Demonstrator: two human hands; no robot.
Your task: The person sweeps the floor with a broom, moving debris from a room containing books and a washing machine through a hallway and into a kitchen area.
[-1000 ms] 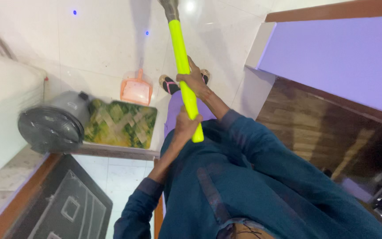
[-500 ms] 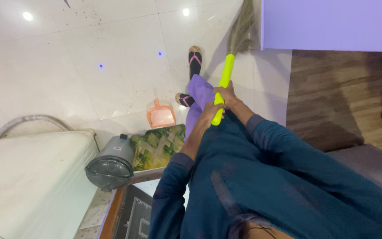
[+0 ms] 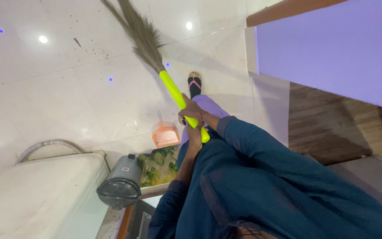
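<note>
You hold a grass broom (image 3: 155,62) in both hands, close in front of your body. Its neon-yellow handle (image 3: 173,90) runs on a slant from your waist up and to the left across the view, and the brown bristle head (image 3: 135,28) fans out over the white tiled floor (image 3: 67,97) well ahead of your feet.

Your right hand (image 3: 192,110) is the forward one: its fingers are wrapped fully round the handle about halfway along the yellow part. Your left hand (image 3: 195,132) sits just behind it, near the butt end; it looks closed round the handle too, though the right wrist partly hides it, so that grip is only probable. The two hands are almost touching, so the long stretch of broom lies ahead of the fingers, pointing away from you and to your left.

Dark specks (image 3: 89,48) lie scattered on the tiles near the bristle tips. An orange dustpan (image 3: 166,135) rests on the floor just left of your feet, one of which shows in a black sandal with pink straps (image 3: 194,84). Nearer you stand a grey lidded bin (image 3: 120,183) and a green patterned mat (image 3: 158,161), beside a white appliance (image 3: 36,194). A lilac wall (image 3: 332,48) closes the right side.
</note>
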